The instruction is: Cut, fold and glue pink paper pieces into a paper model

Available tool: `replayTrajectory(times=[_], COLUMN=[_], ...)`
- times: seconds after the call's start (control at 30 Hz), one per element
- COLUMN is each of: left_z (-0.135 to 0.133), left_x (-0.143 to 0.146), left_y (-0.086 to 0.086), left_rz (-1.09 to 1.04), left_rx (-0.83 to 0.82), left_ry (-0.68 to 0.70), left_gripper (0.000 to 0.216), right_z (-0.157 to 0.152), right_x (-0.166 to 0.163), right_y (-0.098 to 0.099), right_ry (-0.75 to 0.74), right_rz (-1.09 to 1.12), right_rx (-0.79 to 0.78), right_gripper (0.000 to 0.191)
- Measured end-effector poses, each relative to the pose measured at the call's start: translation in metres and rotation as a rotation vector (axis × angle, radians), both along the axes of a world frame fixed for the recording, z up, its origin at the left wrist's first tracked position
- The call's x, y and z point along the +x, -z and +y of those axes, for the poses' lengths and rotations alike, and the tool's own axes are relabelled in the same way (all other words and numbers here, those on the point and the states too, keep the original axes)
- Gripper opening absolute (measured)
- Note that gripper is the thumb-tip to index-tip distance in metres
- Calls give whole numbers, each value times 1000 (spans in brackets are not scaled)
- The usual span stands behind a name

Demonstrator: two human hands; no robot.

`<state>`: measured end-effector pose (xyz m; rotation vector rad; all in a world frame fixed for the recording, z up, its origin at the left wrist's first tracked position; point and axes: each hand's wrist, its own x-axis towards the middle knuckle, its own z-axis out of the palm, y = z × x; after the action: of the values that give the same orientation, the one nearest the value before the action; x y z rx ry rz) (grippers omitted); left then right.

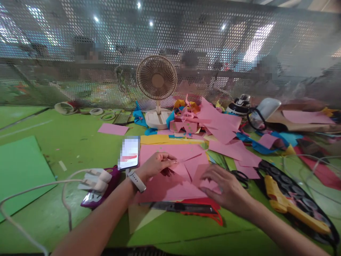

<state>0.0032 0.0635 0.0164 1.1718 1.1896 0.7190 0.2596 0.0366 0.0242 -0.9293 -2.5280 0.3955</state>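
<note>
Pink paper sheets (170, 188) lie spread on the green table (66, 142) in front of me. My left hand (156, 165), with a white watch on the wrist, pinches the edge of a pink sheet near its fold. My right hand (226, 188) lies flat on the pink paper, fingers stretched and pressing it down. A ruler or knife blade (176, 207) lies just below the sheets, over a red paper cutout (210, 209).
A phone (129, 153) lies left of the paper, and a purple device with white plugs (97, 185) and cables sits nearer me. A yellow glue gun (290, 206) rests on a dark tray at right, black scissors (241, 176) beside it. Small fan (157, 89), paper scraps, mesh screen behind.
</note>
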Motion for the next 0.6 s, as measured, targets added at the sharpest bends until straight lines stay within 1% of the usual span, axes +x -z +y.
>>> replayTrajectory(times=[0.03,0.1,0.17,0.23,0.27,0.37,0.43,0.5,0.6], left_z=[0,-1,-3,-5,-6,-10,-11,-12,-11], left_x=[0,0,2,4,4,7,9,10,11], left_y=[0,0,0,1,2,4,5,5,1], left_rz=[8,9,7,29,60,214,327,398,389], left_rx=[-10,-40,-64,-64,-39,148,265,305,292], left_ry=[24,85,131,148,149,114,97,97,120], left_gripper=[35,32,31,32,31,25,23,27,30], right_z=[4,10,14,16,16,17,17,17,17], right_x=[1,2,0,-3,-4,-7,-8,-7,-6], right_y=[3,11,21,29,31,34,33,32,28], right_ry=[21,-17,-107,-170,-184,-158,-124,-114,-131], right_rz=[-5,-68,-128,-130,-112,-39,-6,-7,-36], right_rx=[112,276,322,282,243,110,51,25,-16], right_gripper=[21,32,30,21,18,18,18,22,40])
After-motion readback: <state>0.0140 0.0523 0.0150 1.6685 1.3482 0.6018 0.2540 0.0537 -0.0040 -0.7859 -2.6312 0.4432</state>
